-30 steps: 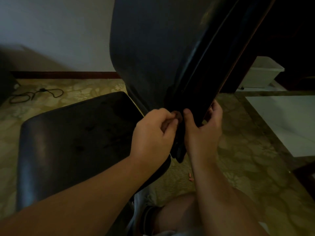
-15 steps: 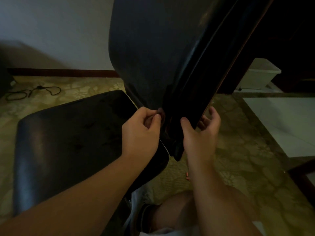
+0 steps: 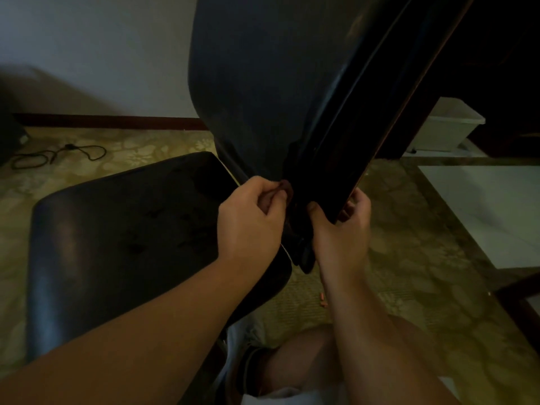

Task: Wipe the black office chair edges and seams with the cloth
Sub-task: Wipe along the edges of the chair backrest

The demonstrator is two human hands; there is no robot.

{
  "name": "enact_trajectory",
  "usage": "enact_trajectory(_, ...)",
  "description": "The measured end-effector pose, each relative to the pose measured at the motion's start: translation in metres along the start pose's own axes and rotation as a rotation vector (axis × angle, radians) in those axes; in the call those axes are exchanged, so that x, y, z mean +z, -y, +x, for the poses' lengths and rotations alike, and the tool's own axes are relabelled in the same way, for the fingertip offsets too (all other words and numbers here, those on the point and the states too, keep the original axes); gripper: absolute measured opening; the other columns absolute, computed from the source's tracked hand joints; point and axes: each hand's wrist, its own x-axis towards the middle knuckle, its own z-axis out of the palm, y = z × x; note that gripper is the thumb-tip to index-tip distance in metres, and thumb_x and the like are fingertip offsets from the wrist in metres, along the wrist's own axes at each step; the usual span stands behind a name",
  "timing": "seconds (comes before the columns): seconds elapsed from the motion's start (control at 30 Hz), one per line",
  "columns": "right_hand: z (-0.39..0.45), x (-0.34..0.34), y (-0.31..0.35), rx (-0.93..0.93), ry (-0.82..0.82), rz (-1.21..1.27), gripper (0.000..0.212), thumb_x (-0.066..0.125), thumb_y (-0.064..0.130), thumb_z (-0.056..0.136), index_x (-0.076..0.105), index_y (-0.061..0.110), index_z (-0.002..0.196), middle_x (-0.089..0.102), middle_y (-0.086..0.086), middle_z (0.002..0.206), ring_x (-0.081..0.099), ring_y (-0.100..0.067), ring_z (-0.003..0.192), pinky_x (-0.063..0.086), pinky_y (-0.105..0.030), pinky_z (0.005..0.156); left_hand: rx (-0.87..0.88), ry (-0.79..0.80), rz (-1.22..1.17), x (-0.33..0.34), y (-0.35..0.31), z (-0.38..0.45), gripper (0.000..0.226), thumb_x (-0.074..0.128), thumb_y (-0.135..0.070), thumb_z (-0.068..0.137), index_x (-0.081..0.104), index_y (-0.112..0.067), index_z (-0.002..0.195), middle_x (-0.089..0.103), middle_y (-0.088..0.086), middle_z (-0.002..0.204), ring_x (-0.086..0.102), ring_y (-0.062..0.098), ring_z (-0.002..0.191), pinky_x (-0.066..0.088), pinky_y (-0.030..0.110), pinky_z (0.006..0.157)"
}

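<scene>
Low in the frame, a bare knee [image 3: 295,358] is showing between two forearms reaching up toward the middle. Just above, the left hand [image 3: 251,220] is curling its fingers, pinching something small and dark against the lower seam of the chair back [image 3: 263,83]. That is probably the cloth [image 3: 287,190], though it is too dim to be sure. The right hand [image 3: 340,229] is wrapping round the bottom corner of the back's edge, thumb on the near face, fingers hooked behind.

Compared with a second ago, both hands are sitting slightly lower and further right along that edge, and the right hand's grip is looking tighter. My reading: the wipe is working down the seam toward its bottom corner, so this stretch is nearly covered, with the seat's edges not yet done.

At centre left the black seat [image 3: 117,229] is lying broad and glossy, partly under the left forearm. Beyond it, at the left edge, a dark cable [image 3: 58,154] is looping over the patterned floor [image 3: 409,258]. At the upper right a white lidded bin [image 3: 444,130] is standing by dark furniture, well apart from the chair. Nothing is blocking the hands; the poor light and the narrow fold of the seam are the real hindrance.
</scene>
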Motion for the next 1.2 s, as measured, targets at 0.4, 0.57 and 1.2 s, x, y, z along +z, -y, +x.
enact_trajectory(0.4,0.001,-0.001,-0.001,-0.009,0.006,-0.006,0.058,0.078,0.028,0.083,0.045,0.039,0.13,0.061,0.015,0.117,0.062,0.005,0.101,0.056,-0.021,0.082,-0.012,0.06,0.053,-0.003,0.009,0.002,0.006,0.064,-0.023,0.096,0.063,-0.025,0.09,0.067,-0.008,0.08,0.066,0.004,0.076,0.059,0.037,0.071)
enact_trajectory(0.57,0.002,-0.001,-0.001,-0.017,0.005,-0.021,0.057,0.079,0.029,0.082,0.042,0.045,0.124,0.061,0.016,0.117,0.061,0.005,0.101,0.056,-0.023,0.084,0.092,0.177,0.109,0.004,0.008,-0.015,0.001,0.065,-0.022,0.095,0.066,-0.022,0.095,0.067,-0.011,0.086,0.065,0.001,0.081,0.057,0.032,0.072)
enact_trajectory(1.2,0.002,-0.001,-0.002,-0.01,0.009,-0.025,0.056,0.078,0.028,0.083,0.044,0.043,0.124,0.062,0.015,0.115,0.063,0.003,0.101,0.056,-0.025,0.084,0.134,0.141,0.174,0.004,0.015,-0.01,0.008,0.06,-0.024,0.098,0.058,-0.023,0.09,0.061,-0.01,0.083,0.06,0.007,0.074,0.055,0.039,0.065)
